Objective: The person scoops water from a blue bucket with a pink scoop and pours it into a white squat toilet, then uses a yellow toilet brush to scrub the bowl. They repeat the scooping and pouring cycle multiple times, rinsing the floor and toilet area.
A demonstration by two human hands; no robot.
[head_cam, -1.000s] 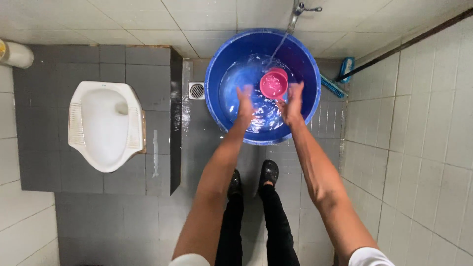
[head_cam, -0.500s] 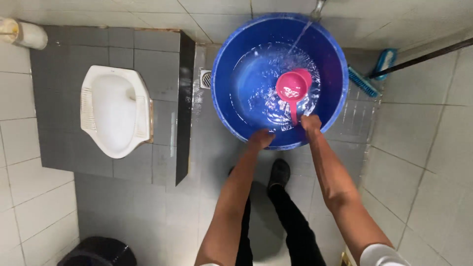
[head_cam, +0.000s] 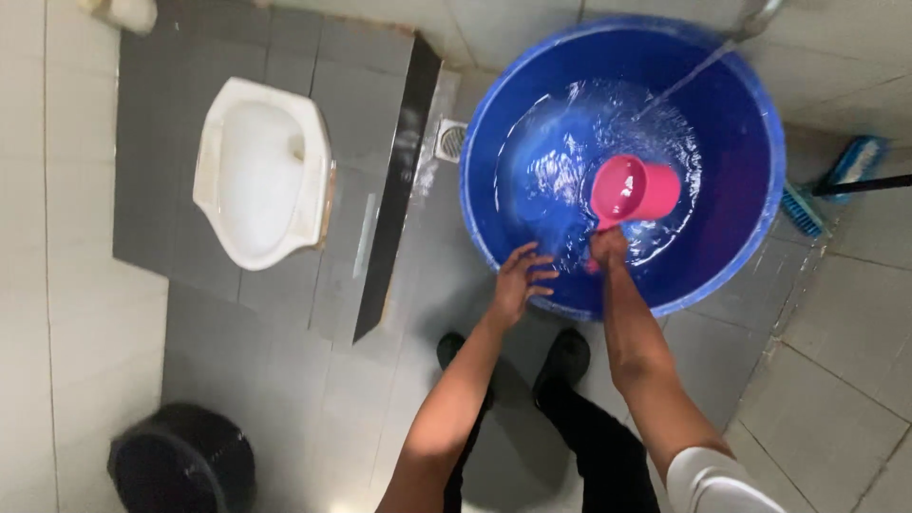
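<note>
The right hand (head_cam: pixel 608 247) is closed around the handle of a pink scoop (head_cam: pixel 634 191), and the cup of the scoop stands just beyond the hand, over the water in the big blue tub (head_cam: pixel 760 204). The left hand (head_cam: pixel 521 281) has its fingers spread and loose, holding nothing, beside the near rim of the tub. Far to the left of it is a white squat toilet (head_cam: pixel 261 171)

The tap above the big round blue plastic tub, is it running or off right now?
Running. A thin stream of water slants down from the metal tap into the blue tub, and the water surface beneath it is rippled.
</note>
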